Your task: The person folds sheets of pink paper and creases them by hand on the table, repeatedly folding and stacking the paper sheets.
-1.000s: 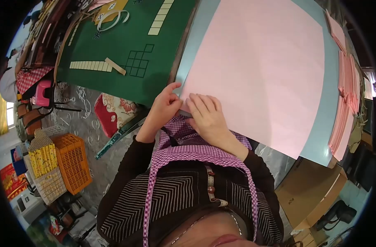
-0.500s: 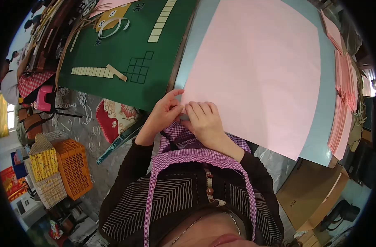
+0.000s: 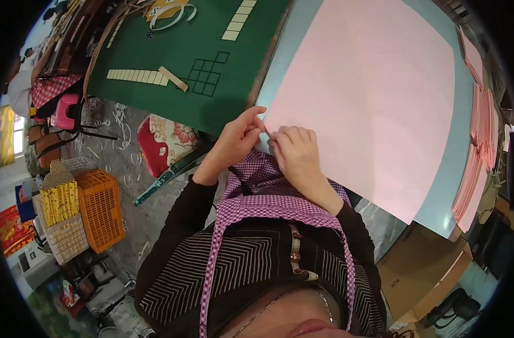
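A large pink sheet (image 3: 375,101) lies on the light blue tabletop (image 3: 433,209). At its near left corner both hands are close together. My left hand (image 3: 238,138) is at the table's edge with its index finger stretched out past the corner; its fingertips and thumb are near the sheet's edge. My right hand (image 3: 300,155) bends its fingers over that corner, pressed together on the paper edge. Just below the hands is the purple checked apron (image 3: 257,174).
Folded pink papers (image 3: 475,163) are stacked along the right side. On the left is a green table (image 3: 172,39) with a small wooden strip (image 3: 173,79). A cushioned chair (image 3: 167,143), an orange crate (image 3: 99,211) and a cardboard box (image 3: 426,270) stand below.
The view has shifted, so the tables and hands appear further right. My right hand's fingers are more curled at the sheet's corner, and a bit of the edge is lifted between the hands.
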`<act>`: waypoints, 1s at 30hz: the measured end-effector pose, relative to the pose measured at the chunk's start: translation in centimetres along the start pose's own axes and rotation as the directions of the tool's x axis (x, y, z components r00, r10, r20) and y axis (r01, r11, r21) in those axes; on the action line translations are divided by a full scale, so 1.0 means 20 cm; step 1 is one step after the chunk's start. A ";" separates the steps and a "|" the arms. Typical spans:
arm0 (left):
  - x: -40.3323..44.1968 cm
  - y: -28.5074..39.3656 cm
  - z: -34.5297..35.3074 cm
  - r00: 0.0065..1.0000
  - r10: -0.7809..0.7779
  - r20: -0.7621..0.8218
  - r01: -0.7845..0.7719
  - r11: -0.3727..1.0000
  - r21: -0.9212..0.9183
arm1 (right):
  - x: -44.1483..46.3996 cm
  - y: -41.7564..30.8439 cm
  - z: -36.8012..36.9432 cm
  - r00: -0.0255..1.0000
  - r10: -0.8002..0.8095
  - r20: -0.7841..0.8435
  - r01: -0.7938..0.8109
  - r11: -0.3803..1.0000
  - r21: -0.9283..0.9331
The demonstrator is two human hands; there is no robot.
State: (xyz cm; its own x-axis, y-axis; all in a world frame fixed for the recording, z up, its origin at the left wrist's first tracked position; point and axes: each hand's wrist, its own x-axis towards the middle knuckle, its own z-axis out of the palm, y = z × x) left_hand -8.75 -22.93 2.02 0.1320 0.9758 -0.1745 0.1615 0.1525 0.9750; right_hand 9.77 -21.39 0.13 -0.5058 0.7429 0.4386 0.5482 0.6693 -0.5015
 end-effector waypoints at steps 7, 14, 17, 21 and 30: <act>0.07 0.06 -0.01 0.935 0.353 0.036 -0.319 0.790 0.523 | 0.03 0.00 -0.07 0.997 0.043 -0.061 -0.035 0.992 0.123; 0.14 0.03 0.00 0.872 0.437 0.222 -0.476 0.648 0.594 | -0.02 0.02 -0.09 0.999 0.033 -0.021 -0.034 0.999 -0.029; 0.13 0.06 0.02 0.861 0.475 0.184 -0.482 0.642 0.597 | -0.05 0.00 -0.17 0.999 0.038 -0.031 -0.037 0.999 0.021; 0.13 0.05 0.01 0.813 0.556 0.171 -0.538 0.607 0.585 | -0.17 0.03 -0.30 0.998 0.058 0.033 -0.058 0.998 -0.013; 0.16 0.06 0.03 0.799 0.597 0.069 -0.574 0.725 0.381 | -0.55 0.17 -0.61 0.946 0.302 -0.119 -0.324 0.885 -0.335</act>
State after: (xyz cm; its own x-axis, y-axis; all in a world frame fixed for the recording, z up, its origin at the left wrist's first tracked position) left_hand -7.62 -19.78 2.47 0.2693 0.8603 0.4329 0.4140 -0.5092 0.7545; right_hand 25.30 -27.11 2.84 -0.2340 0.9062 0.3521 0.8719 0.3558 -0.3364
